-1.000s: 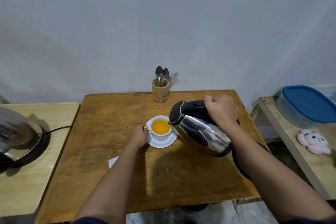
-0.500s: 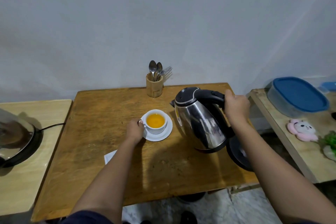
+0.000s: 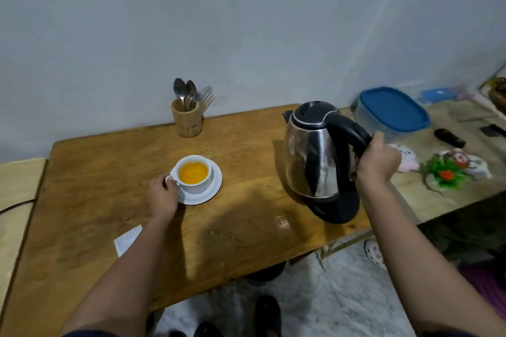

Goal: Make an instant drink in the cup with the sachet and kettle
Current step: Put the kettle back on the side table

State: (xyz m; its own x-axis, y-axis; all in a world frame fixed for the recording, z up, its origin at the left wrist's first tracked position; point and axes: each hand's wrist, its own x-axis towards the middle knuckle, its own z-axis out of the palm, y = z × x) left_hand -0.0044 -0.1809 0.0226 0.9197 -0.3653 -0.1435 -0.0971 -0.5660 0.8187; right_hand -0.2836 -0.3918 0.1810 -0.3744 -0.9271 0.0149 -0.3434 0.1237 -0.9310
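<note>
At the far left a pale side table (image 3: 16, 200) abuts the brown wooden table (image 3: 109, 172), with a dark cord (image 3: 16, 204) lying across it. Near the front edge of the wooden table lies a white sachet (image 3: 127, 239), partly hidden behind the left forearm. The left hand (image 3: 162, 197) reaches to the white cup (image 3: 195, 175), its fingers curled round the handle on the cup's left side. The cup stands upright on a white saucer (image 3: 212, 189) and holds orange liquid. Behind it, against the wall, a wooden holder (image 3: 187, 122) carries 2 spoons and a fork. Further right the steel kettle (image 3: 312, 156) stands upright on its black base (image 3: 338, 209) near the table's right edge, lid shut, spout facing left. The right hand (image 3: 377, 161) is wrapped closed round the kettle's black handle. Beyond it, on another table (image 3: 449, 200), sit a box with a blue lid (image 3: 393, 112), a pink soft toy (image 3: 408, 160) and a small green plant ornament (image 3: 446, 174).
</note>
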